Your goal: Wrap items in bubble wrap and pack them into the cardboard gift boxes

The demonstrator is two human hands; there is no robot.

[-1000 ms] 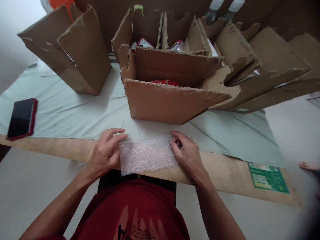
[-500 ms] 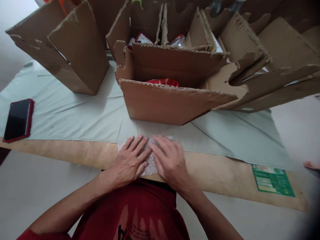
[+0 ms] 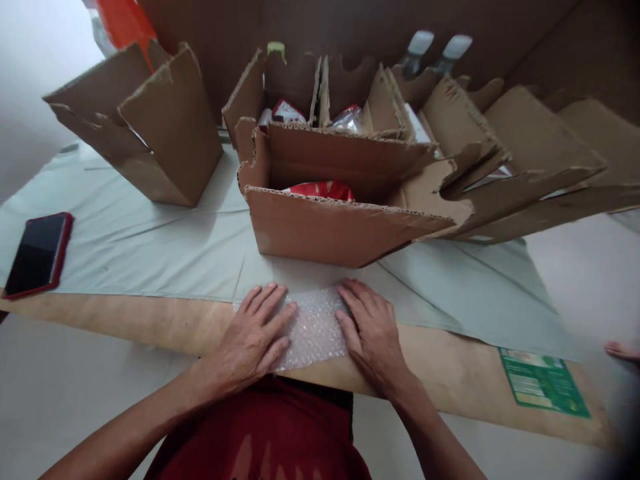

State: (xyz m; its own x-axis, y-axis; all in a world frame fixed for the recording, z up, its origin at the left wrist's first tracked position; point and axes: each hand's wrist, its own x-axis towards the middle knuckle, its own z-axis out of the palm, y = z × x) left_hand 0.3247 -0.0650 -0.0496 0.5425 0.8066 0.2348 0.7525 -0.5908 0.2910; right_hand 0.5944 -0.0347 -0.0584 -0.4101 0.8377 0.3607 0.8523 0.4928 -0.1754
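Observation:
A clear sheet of bubble wrap [image 3: 316,328] lies flat at the table's front edge, partly on the pale green cloth and partly on bare wood. My left hand [image 3: 257,332] rests palm down on its left part, fingers stretched out. At the right edge of the sheet, my right hand [image 3: 370,327] lies with its fingers extended, touching the wrap. Neither hand grips anything. Just beyond stands an open cardboard box [image 3: 345,230] with a red packet [image 3: 323,191] inside.
Several cardboard compartments [image 3: 505,133] stand behind and to the right, two white-capped bottles [image 3: 419,43] among them. Another cardboard box [image 3: 170,147] is at left. A phone in a red case [image 3: 37,253] lies far left, a green printed card [image 3: 545,383] at right. Someone's foot shows at the right edge.
My right hand has slid to the right, away from my left, uncovering the middle of the bubble wrap. My left hand stays on the sheet. The head view has tilted up slightly.

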